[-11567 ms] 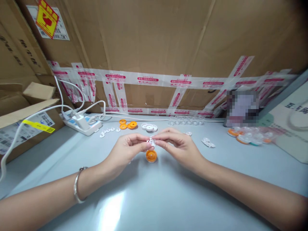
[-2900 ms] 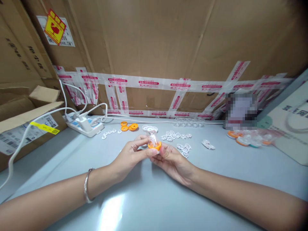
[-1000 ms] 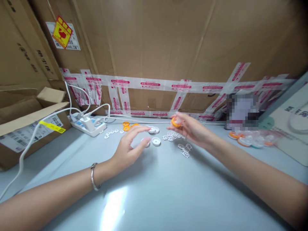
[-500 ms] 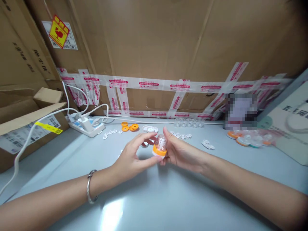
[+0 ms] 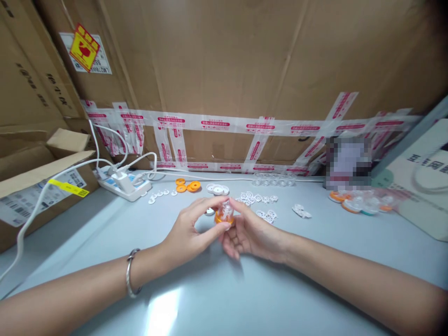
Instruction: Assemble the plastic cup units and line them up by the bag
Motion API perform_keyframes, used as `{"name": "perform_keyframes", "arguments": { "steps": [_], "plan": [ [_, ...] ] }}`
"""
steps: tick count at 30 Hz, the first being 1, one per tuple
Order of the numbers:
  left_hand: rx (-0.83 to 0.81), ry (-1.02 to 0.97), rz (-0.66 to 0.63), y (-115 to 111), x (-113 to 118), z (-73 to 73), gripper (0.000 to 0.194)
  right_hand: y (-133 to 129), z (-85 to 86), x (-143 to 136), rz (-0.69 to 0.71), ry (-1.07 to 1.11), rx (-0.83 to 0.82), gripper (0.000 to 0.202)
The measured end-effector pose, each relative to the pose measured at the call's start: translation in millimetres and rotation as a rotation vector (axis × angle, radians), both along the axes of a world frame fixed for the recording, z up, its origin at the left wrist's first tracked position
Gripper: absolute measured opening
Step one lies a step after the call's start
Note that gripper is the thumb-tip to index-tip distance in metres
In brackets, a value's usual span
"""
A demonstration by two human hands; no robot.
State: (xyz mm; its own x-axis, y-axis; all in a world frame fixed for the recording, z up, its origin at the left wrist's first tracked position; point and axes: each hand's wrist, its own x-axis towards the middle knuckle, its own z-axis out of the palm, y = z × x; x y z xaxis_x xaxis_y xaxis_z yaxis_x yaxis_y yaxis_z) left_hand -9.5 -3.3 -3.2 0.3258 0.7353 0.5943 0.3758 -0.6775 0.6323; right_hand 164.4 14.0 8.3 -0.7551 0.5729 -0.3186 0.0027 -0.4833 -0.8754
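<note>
Between my two hands is a small toy with a clear dome (image 5: 227, 211), an orange ring round its lower part and white pieces showing inside. My left hand (image 5: 196, 228) grips it from the left, thumb low on the orange ring and fingertips near the dome's top. From the right, my right hand (image 5: 249, 228) closes on it with the thumb at the upper dome and the other fingers curled below. A round white piece (image 5: 209, 211) lies on the table behind my left fingers, partly hidden.
Behind my hands lie orange rings (image 5: 188, 185), white discs (image 5: 217, 189), white cut-out pieces (image 5: 268, 215) and clear domes (image 5: 274, 179). Capped orange and teal pieces (image 5: 360, 204) sit at the right. A power strip (image 5: 128, 185) and open carton (image 5: 45, 182) stand left; a large cardboard box (image 5: 224, 60) backs the table.
Both hands have shifted slightly left with the domed toy. My right thumb has come over toward the dome's top, and white cut-out pieces behind that hand are now uncovered.
</note>
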Motion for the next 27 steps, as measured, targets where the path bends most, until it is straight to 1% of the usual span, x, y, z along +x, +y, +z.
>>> {"name": "perform_keyframes", "arguments": {
  "steps": [3,8,10,13,16,20,23,25,27],
  "plan": [
    [-0.003,0.030,-0.037,0,0,-1.5,0.039,-3,-6.8,-3,-0.114,0.009,-0.011,0.056],
    [0.036,0.120,-0.111,4,0,-5.2,0.056,-7,-9.8,-7,-0.228,0.017,-0.024,0.050],
    [0.076,0.156,-0.122,6,-1,-7.3,0.056,-8,-9.6,-6,-0.233,0.005,-0.019,0.052],
    [0.130,0.173,-0.144,9,-3,-8.8,0.052,-7,-10.8,-4,-0.184,0.000,0.003,0.055],
    [0.165,0.172,-0.163,10,-4,-6.9,0.049,-6,-13.6,-3,-0.158,0.018,0.019,0.055],
    [0.198,0.195,-0.180,11,-4,-4.8,0.049,-7,-14.9,-2,-0.160,0.027,0.007,0.053],
    [0.211,0.203,-0.172,12,-4,-9.4,0.049,-8,-13.3,-3,-0.201,0.009,0.020,0.051],
    [0.205,0.186,-0.144,13,-5,-14.8,0.046,-9,-12.6,-4,-0.251,-0.011,0.056,0.046],
    [0.198,0.163,-0.112,14,-6,-19.9,0.043,-9,-13.7,-5,-0.275,-0.020,0.090,0.046]
  ]
}}
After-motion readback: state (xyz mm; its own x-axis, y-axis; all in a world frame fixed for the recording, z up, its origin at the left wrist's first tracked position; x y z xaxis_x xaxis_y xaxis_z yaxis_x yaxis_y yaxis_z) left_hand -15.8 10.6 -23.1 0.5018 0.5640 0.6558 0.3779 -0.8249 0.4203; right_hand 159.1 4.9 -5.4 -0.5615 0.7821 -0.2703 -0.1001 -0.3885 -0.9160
